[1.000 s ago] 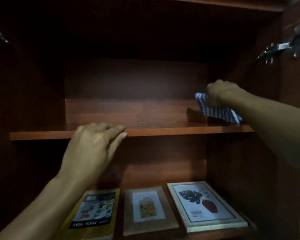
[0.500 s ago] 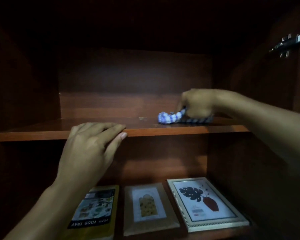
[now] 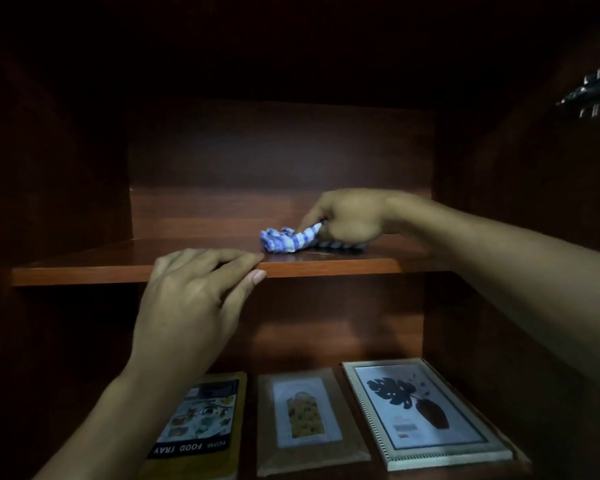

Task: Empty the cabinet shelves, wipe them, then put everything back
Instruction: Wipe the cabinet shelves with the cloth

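Upper shelf [image 3: 101, 268] bare; wiping under way. Right hand [image 3: 347, 216], grip closed round striped cloth [image 3: 284, 240], presses it mid-shelf. Left hand [image 3: 194, 299] rests flat on front edge, grip open. Lower shelf [image 3: 252, 427] holds box [image 3: 201, 420], packet [image 3: 305, 414], framed print [image 3: 423, 414]: probably not yet cleared.

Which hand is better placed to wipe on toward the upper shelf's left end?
Probably right. The right hand grips the blue-and-white striped cloth on the reddish-brown wooden upper shelf, with bare board to its left. The left hand rests on the shelf's front edge and holds no cloth.
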Tool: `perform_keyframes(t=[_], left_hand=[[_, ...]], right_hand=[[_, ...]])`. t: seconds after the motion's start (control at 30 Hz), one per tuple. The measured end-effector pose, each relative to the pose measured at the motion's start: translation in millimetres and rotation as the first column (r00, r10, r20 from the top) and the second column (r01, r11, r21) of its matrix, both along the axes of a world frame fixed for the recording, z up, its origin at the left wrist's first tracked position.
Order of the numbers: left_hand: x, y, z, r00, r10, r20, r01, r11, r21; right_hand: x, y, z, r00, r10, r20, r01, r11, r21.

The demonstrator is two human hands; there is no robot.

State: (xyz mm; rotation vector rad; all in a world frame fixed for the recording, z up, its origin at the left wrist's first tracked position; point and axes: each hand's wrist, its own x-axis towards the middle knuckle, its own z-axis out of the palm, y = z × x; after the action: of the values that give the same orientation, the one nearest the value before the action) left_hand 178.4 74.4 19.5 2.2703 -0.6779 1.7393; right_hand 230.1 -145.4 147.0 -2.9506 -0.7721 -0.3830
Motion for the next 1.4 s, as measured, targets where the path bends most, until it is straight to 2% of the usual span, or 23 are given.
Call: perform_keyframes(t=[0.07,0.1,0.2,0.3,0.4,0.47,0.57,0.63,0.73,0.83,0.93,1.13,1.2,1.3,1.4], left_hand=[[1,0,0,1.000,-0.002,-0.004,0.002,1.000,-0.002],[1,-1,-1,1.000,-0.003,-0.012,0.003,1.000,-0.003],[0,0,0,0.999,-0.008,-0.040,0.008,1.000,-0.006],[-1,2,1,0.998,-0.004,-0.065,0.004,1.000,0.012],[-4,8,0,0.998,0.018,-0.065,-0.016,1.000,0.026],[-6,15,0,0.996,0.048,-0.073,-0.047,0.999,0.018],[-10,27,3,0.994,0.079,-0.076,-0.078,0.997,0.017],[-13,37,4,0.992,0.092,-0.086,-0.091,0.996,0.016],[-18,50,5,0.988,0.093,-0.122,-0.094,0.996,0.002],[-20,57,4,0.986,0.080,-0.147,-0.075,0.996,0.042],[-22,60,4,0.986,0.069,-0.155,-0.061,0.997,0.054],[-24,61,5,0.989,0.058,-0.139,-0.047,0.996,0.079],[-23,64,2,0.991,0.054,-0.119,-0.046,0.996,0.076],[-24,73,-5,0.998,0.033,-0.059,-0.031,0.999,0.023],[-27,82,-8,0.998,0.042,-0.041,-0.043,0.999,-0.018]], right_hand=[[-14,-11,4,0.998,0.019,-0.054,-0.019,1.000,-0.008],[-16,-18,7,0.998,-0.013,-0.057,0.010,0.998,-0.063],[-7,-32,13,0.981,-0.191,0.024,0.191,0.948,-0.254],[14,-23,11,0.961,-0.274,0.051,0.276,0.917,-0.288],[29,5,5,0.957,-0.280,0.074,0.289,0.908,-0.302],[31,30,1,0.967,-0.226,0.117,0.251,0.919,-0.302],[19,55,-2,0.992,0.001,0.126,0.029,0.972,-0.235],[-2,58,-2,0.987,0.131,0.097,-0.113,0.978,-0.174],[-25,40,3,0.980,0.198,0.007,-0.195,0.974,-0.116],[-21,20,11,0.997,0.058,-0.050,-0.066,0.984,-0.165],[3,22,13,0.995,-0.096,0.030,0.101,0.958,-0.269],[48,84,13,0.987,-0.150,0.057,0.160,0.913,-0.375],[47,115,13,0.993,-0.087,0.080,0.111,0.918,-0.381],[30,153,11,0.992,0.104,0.074,-0.075,0.943,-0.324],[13,157,13,0.966,0.260,-0.008,-0.256,0.944,-0.209]])
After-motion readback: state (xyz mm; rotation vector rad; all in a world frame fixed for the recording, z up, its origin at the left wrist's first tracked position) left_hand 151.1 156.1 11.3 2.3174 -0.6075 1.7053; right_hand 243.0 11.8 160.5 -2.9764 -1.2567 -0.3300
